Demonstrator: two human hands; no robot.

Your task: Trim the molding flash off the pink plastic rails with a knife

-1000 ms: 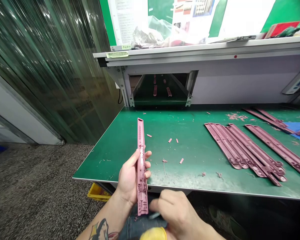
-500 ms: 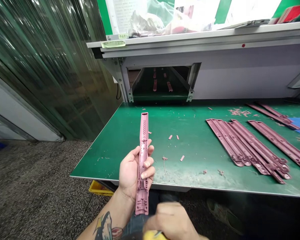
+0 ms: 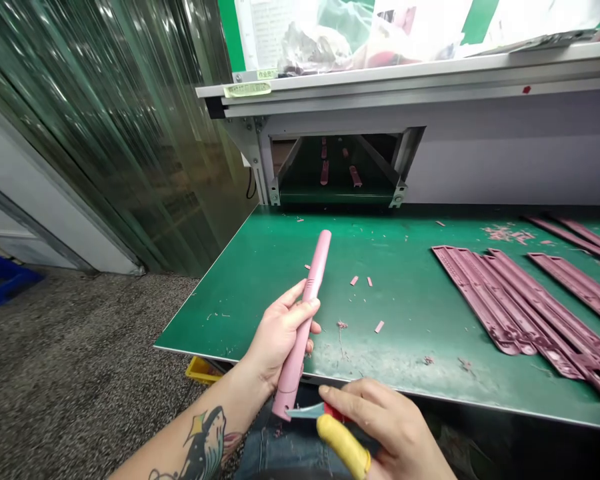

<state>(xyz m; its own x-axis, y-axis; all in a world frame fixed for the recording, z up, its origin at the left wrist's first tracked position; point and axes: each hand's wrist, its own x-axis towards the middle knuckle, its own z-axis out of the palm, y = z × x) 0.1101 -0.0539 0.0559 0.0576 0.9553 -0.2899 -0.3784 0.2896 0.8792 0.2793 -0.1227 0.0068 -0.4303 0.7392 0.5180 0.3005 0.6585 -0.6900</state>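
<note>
Across the near edge of the green table (image 3: 217,283), the fingers of the left hand (image 3: 279,327) are wrapped around a long pink piece (image 3: 320,260). Below that edge, the right hand (image 3: 397,423), fingers curled, grips a knife (image 3: 309,411) (yellow cover (image 3: 344,445) on the thumb), blade at the piece's lower end. Pink strips (image 3: 475,297) lie at the table's right.

A plastic casing (image 3: 318,270) is resting in the left hand (image 3: 275,333), a knife (image 3: 307,411) in the right hand (image 3: 393,427). More casings (image 3: 484,303) are lying on the table's (image 3: 250,287) right. Behind, a conveyor (image 3: 337,190) is sitting.
</note>
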